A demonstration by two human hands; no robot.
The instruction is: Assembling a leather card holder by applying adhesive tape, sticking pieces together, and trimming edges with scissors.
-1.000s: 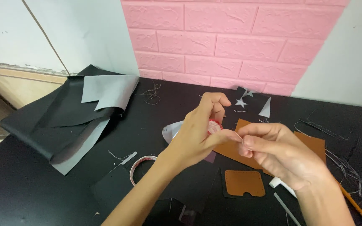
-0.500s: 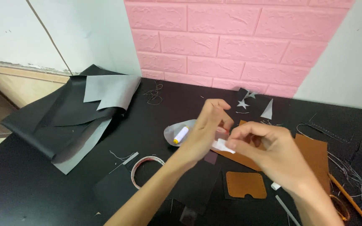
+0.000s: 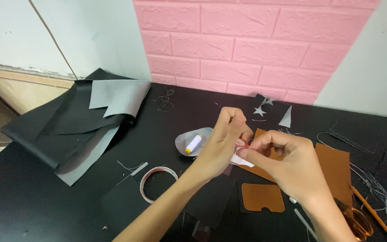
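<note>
Both hands meet above the middle of the black tabletop [image 3: 32, 197], fingertips pinched together on one small item. Left hand [image 3: 222, 141] is curled tight, thumb and forefinger nipping something small with a red bit showing at the pinch; can't tell what the red part is. Right hand [image 3: 287, 163] is closed narrow on a small white strip of paper or tape [image 3: 240, 160] that pokes out below the fingers, held in the air just over the large tan leather sheet [image 3: 334, 168]. Looks like a fine peel or separate step: strip held both ends, being worked apart or lined up, judging by the two-handed pinch. Next move likely needs a steady pull with the strip kept flat, then a clear landing spot; the small stitched tan leather pocket piece [image 3: 263, 197] lies near, just below the hands. Left of the hands: white thread spool with a yellow end [image 3: 194, 143] resting on a pale grey oval scrap [image 3: 182, 144], and nearer, a ring of tape roll [image 3: 157, 183]. Far left, a pile of folded black and grey sheet material [image 3: 77, 125]. Grey star and triangle offcuts [image 3: 285, 118] sit far, by the pink brick-pattern wall [image 3: 256, 45]. Loose threads litter the right side.
</note>
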